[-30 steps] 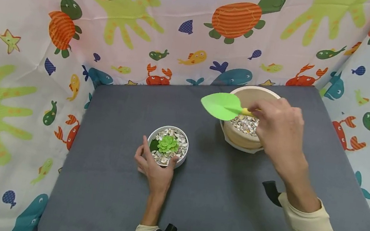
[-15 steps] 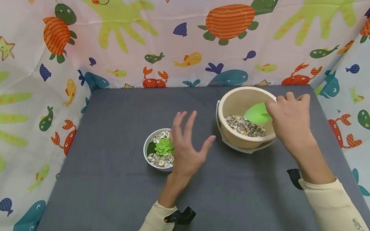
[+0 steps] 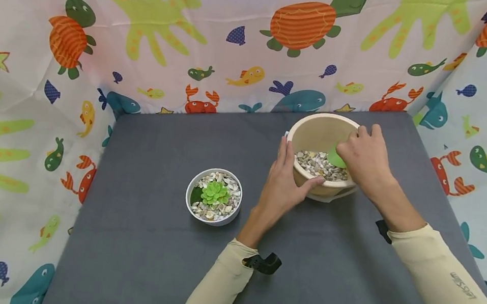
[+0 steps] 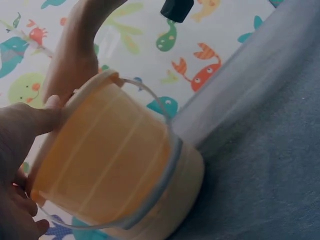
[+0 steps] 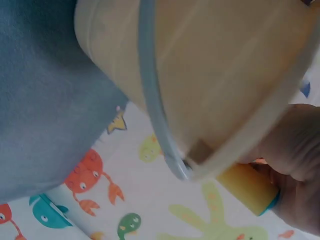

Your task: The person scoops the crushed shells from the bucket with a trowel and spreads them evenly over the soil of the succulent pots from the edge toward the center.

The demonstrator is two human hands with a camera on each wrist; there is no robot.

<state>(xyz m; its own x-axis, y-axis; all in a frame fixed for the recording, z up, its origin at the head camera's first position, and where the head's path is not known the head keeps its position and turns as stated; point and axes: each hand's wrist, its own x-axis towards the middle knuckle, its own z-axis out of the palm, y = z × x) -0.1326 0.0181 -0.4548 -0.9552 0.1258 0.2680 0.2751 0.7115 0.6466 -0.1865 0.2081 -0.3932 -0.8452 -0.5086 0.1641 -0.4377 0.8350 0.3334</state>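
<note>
My right hand grips the yellow handle of a toy shovel, whose green blade dips into a beige bucket. Part of the blade is hidden by the hand and the bucket's wall. Small pebbles or shell bits cover the bucket's bottom. My left hand holds the bucket at its left and near rim, thumb on the front edge and fingers along the side. To the left stands a white pot with a green succulent amid similar pebbles; neither hand touches it.
A dark grey cloth covers the table, and a curtain printed with sea animals rises behind and at both sides. The bucket's pale carrying handle hangs down along its outside.
My left hand has left the white pot and moved right onto the bucket's rim. The shovel has gone from above the bucket's left edge down into it, blade toward the pebbles.
</note>
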